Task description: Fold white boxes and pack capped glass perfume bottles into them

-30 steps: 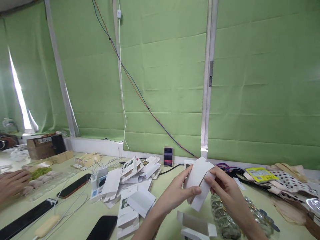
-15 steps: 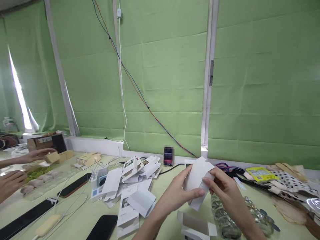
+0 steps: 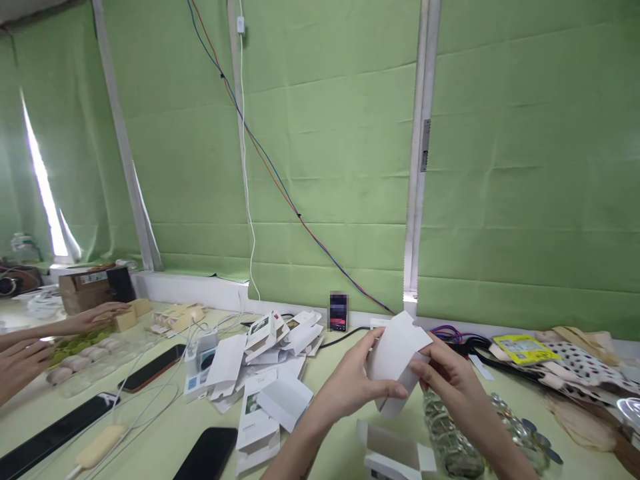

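A small white cardboard box (image 3: 395, 360) is held above the table between my two hands. My left hand (image 3: 357, 377) wraps around its left side, thumb across the front face. With thumb and fingers, my right hand (image 3: 445, 370) pinches a flap at the box's right upper edge. Below the hands stands another white box (image 3: 395, 453) with its top open. Just right of it, partly behind my right forearm, sits a clear tray (image 3: 453, 433) of shiny glass-like pieces. To the left lies a heap of white cardboard boxes (image 3: 273, 400), several of them flattened or unfolded.
A black phone (image 3: 207, 453) lies at the front, and another phone (image 3: 339, 312) leans by the wall. At far left, a co-worker's hands (image 3: 95, 317) are over an egg-style tray (image 3: 85, 353). White cables (image 3: 145, 410) cross the table. A yellow packet (image 3: 525, 349) rests at right.
My right fingers have shifted slightly at the box's flap, and the box has tilted a little. At far left, the co-worker's raised hand has moved right, by the tan boxes.
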A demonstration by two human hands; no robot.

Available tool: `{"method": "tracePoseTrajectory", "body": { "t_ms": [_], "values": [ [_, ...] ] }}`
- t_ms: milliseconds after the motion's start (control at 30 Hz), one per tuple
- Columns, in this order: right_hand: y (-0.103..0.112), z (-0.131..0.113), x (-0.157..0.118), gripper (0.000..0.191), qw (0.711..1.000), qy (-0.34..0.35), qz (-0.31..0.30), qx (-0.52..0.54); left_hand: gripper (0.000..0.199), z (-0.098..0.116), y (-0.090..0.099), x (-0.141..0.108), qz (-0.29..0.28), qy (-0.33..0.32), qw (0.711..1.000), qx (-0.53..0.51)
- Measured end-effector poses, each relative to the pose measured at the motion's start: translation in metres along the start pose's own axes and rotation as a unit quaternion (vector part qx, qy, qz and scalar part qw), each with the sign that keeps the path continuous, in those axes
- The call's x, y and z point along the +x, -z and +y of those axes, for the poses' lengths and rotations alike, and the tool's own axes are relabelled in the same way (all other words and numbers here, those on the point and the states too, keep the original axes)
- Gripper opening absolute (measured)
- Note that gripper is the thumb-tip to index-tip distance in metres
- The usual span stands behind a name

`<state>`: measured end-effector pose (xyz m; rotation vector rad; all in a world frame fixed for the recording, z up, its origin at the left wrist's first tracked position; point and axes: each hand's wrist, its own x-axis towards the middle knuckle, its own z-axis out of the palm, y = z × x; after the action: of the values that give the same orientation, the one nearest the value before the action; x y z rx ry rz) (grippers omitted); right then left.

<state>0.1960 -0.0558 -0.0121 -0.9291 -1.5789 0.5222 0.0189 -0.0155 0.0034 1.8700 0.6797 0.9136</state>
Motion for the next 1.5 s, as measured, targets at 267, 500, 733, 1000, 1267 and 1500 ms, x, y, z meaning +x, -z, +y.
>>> {"method": "tracePoseTrajectory", "body": {
  "t_ms": [267,500,733,1000,1267,1500],
  "values": [
    [-0.002,0.0,-0.002,0.03,1.0,-0.015,0.006,-0.001,0.082,0.0,0.0,-0.001,-0.001,0.009,1.0,0.015],
    [-0.004,-0.001,-0.002,0.022,1.0,-0.017,0.01,-0.002,0.075,-0.002,-0.002,-0.003,0.013,0.023,0.999,0.021],
    [0.004,-0.003,-0.008,0.019,0.997,0.04,0.063,-0.006,0.076,-0.015,0.011,0.003,-0.202,0.088,0.933,-0.285],
    [0.016,-0.002,-0.005,0.021,0.998,0.001,0.051,-0.038,0.078,-0.04,0.006,0.007,-0.184,0.152,0.893,-0.381],
    [0.009,-0.001,-0.003,0.022,0.989,-0.003,0.101,-0.107,0.054,-0.01,-0.001,0.001,0.042,0.024,0.996,-0.079],
    [-0.011,-0.001,-0.011,0.016,0.986,0.026,0.114,-0.116,0.109,-0.004,-0.023,-0.008,0.155,-0.056,0.963,0.214]
  ]
}}
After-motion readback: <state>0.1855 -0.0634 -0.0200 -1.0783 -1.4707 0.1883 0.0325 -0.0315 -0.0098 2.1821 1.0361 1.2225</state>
